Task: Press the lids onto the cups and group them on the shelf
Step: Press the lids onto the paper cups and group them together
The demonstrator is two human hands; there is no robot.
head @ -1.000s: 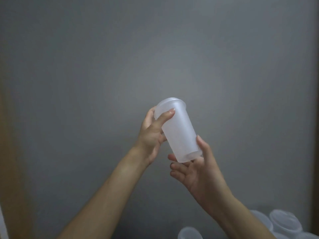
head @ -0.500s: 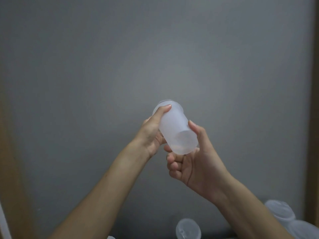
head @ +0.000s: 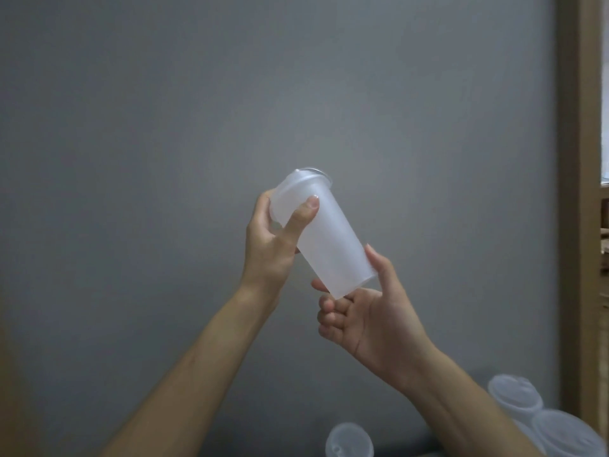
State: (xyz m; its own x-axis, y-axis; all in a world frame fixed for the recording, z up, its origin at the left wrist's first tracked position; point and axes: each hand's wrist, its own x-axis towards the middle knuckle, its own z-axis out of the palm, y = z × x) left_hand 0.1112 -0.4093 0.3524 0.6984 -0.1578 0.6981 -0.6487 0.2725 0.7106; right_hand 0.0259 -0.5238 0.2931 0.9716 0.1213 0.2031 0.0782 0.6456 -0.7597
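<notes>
Grips tilted frosted plastic cup [head: 324,239] just under its clear round lid [head: 306,178] with left hand [head: 270,245], clasps base in right hand [head: 372,321], likely bracing for lid-pressing.

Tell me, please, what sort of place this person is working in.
Probably an indoor storage or prep corner: a plain grey wall, a wooden frame at right, and lidded frosted cups low right, like the cup the left hand and right hand hold.

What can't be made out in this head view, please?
- Whether the lid is seated on the held cup: top faces away, left hand partly covers its rim.
- Its underside: faces the right hand.
- Lower cups: cut by bottom edge, blurred.
- Their support: below the frame.
</notes>
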